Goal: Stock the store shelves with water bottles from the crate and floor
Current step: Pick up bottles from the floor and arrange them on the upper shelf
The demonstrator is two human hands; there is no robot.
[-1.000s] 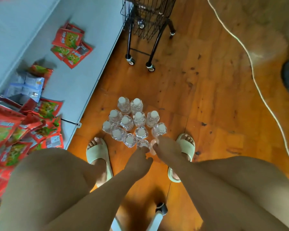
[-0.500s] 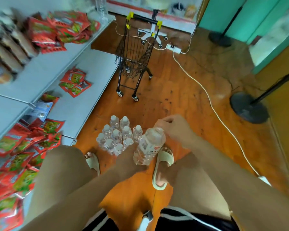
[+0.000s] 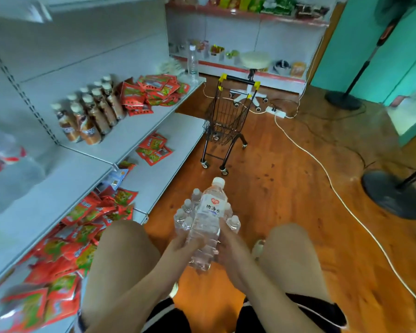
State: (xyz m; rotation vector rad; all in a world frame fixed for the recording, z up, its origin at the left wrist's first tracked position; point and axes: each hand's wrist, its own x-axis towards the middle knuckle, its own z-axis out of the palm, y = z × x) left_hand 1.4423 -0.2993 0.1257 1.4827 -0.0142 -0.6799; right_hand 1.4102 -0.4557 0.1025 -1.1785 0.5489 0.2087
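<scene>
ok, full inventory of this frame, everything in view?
held water bottle: 1, clear, white cap, mid-frame
floor water bottles: cluster, partly hidden, clear, on the floor behind it
shelves: several tiers, white, left side and back wall
brown drink bottles: about nine, white caps, middle shelf
snack packets: many, red, across the left shelves
shopping cart: 1, black wire, yellow handle ends, by the shelf end
cable: 1, white, across the floor, right
round stand bases: 2, black, right
left hand: 1, grips the held bottle's lower half
right hand: 1, grips it opposite

Water btl (image 3: 210, 213) label: 纯净水
</scene>
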